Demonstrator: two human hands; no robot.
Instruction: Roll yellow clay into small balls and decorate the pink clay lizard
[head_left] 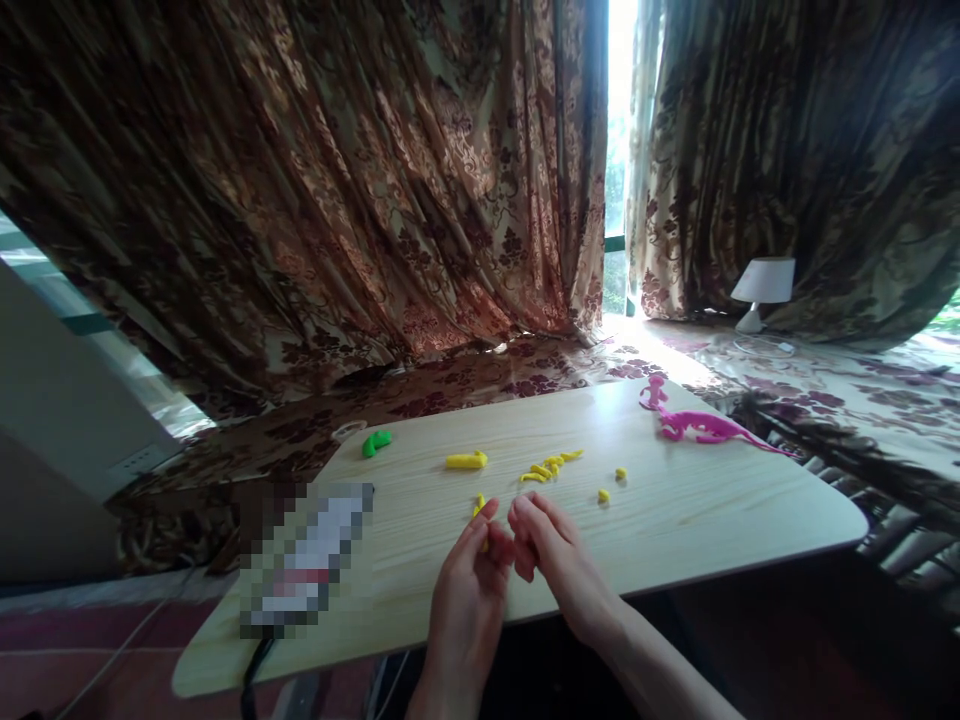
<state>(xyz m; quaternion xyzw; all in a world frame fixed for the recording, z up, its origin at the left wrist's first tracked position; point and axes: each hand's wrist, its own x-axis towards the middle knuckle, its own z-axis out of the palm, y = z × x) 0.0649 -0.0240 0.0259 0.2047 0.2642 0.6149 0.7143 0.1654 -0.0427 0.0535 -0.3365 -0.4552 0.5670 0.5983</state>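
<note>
Close together over the table's near half are my two hands. My left hand [474, 575] has its fingers curled toward the thumb. A yellow strip [479, 502] shows beyond that thumb and through the gap under it; I cannot tell whether it is held or lies behind. My right hand [551, 550] is closed in a pinch, and what is in it is hidden. Past the hands lie several thin yellow modelling clay pieces [551, 467] in a row. A thicker yellow clay roll [466, 461] is to their left; two small yellow lumps [604, 495] are to their right.
On the pale wooden table [697, 520] a green clay piece [376, 442] lies at the far left and a pink long-tailed figure [701, 427] at the far right. A pixelated object [311, 560] with a black cable covers the left side. Behind stand curtains [420, 180] and a lamp [763, 282].
</note>
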